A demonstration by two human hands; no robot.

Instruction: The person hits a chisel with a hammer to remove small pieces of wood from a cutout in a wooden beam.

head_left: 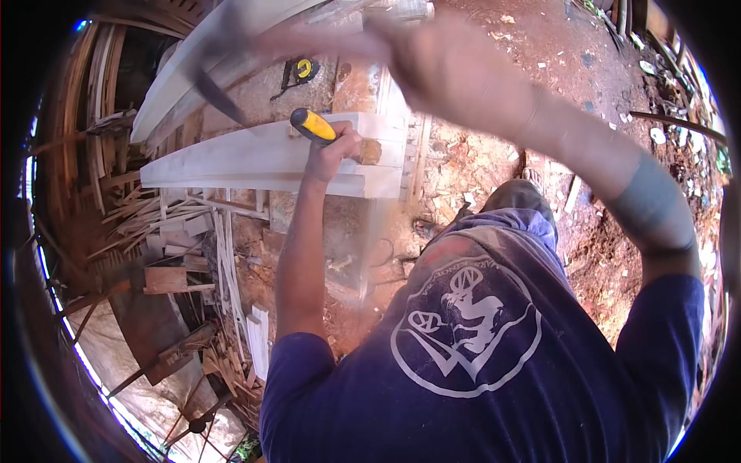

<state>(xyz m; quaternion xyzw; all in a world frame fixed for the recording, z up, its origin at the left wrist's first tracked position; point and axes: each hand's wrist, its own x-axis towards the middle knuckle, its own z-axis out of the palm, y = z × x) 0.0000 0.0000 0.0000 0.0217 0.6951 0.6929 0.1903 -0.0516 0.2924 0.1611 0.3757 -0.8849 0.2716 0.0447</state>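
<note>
Pale wooden workpiece (255,158) lies across counter (386,100), red dirt floor (587,85) beyond, offcut pile (185,231) at left.

Right hand (444,65) raised, motion-blurred, clamped on hammer (212,73) (head blurred, shape unclear).

Left hand (333,150) closed round yellow-handled chisel (312,126), tip set at workpiece end.

Risk, as judged: fast swing could miss handle end and strike left knuckles; glancing blow could skid chisel, split workpiece.

Yellow-black tape measure (302,71) sits on counter behind workpiece. No packages or signs visible.
</note>
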